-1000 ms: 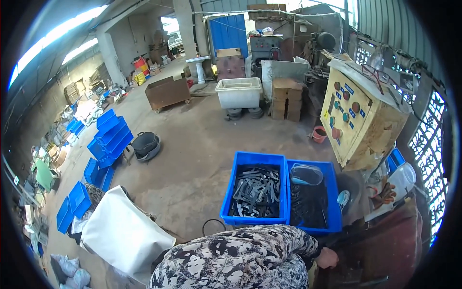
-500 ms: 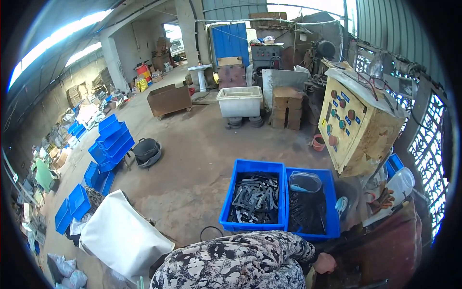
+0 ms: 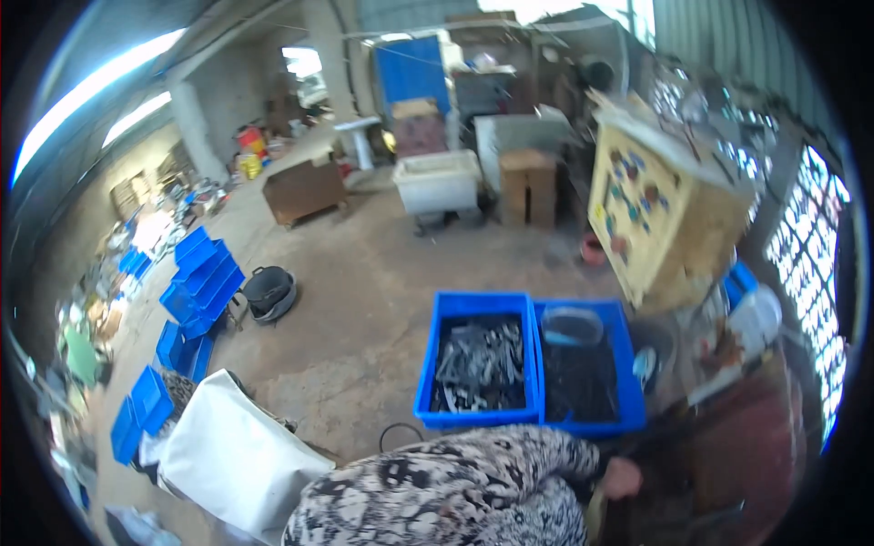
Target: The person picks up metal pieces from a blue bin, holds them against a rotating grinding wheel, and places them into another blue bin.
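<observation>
Looking half-curled, the bare left hand [image 3: 622,478] — its hold I can't tell — sits near blue rectangular plastic bins [image 3: 535,382]; thin dark strips [image 3: 478,355] (probably light, flexible) suit mid-length pinching.

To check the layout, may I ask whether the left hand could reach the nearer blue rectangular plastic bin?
Likely yes: the left hand is close to the bin, whose near end looks uncovered.

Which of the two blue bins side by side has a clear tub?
The right bin: a clear tub lies at its far end. The left bin shows dark and grey strips, no tub.
</observation>
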{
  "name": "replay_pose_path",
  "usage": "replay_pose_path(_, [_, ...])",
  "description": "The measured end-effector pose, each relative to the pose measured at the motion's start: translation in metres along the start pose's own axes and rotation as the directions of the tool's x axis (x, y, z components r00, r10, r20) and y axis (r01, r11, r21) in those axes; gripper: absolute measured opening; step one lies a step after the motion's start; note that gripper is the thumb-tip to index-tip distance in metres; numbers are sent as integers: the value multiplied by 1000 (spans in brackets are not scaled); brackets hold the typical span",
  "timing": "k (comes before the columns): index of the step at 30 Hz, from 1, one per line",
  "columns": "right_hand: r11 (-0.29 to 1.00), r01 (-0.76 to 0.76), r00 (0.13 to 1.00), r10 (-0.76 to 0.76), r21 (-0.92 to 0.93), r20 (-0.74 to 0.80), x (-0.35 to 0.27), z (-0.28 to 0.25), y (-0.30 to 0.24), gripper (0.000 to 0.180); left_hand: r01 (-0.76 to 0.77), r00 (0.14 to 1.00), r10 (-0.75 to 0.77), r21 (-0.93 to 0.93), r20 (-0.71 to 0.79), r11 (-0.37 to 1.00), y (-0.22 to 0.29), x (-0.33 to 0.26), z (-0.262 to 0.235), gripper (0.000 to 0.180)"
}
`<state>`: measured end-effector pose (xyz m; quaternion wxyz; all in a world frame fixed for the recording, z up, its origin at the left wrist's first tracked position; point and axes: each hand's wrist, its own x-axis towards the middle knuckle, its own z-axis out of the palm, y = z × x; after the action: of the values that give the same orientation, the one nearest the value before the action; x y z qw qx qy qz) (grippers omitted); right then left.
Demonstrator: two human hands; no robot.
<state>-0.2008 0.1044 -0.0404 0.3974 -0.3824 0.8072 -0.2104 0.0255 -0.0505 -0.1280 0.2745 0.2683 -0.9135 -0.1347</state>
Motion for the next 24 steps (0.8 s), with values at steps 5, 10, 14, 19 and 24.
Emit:
replay_pose_path(5, [960, 222, 975, -217, -169, 48, 99, 23, 66, 28, 69, 997, -71, -60, -38, 996, -8, -27, -22, 11])
replay_pose_path(10, [978, 147, 989, -147, 149, -6, 52, 24, 18, 19, 101, 980, -125, -153, -155, 983, 17, -16, -109, 25])
replay_pose_path(14, [984, 74, 996, -66, 159, -58, 41, 17, 9, 12, 118, 931, -166, -164, -325, 979, -24, -33, -156, 22])
replay_pose_path(19, [986, 91, 989, -73, 140, -127, 41, 23, 23, 11, 527, 832, -504, 46, -233, 849, -116, -103, -163, 21])
replay_pose_path(24, [992, 90, 981, -72, 93, -179, 35, 30, 11, 12, 501, 858, -508, 339, -73, 797, -192, -175, -140, 21])
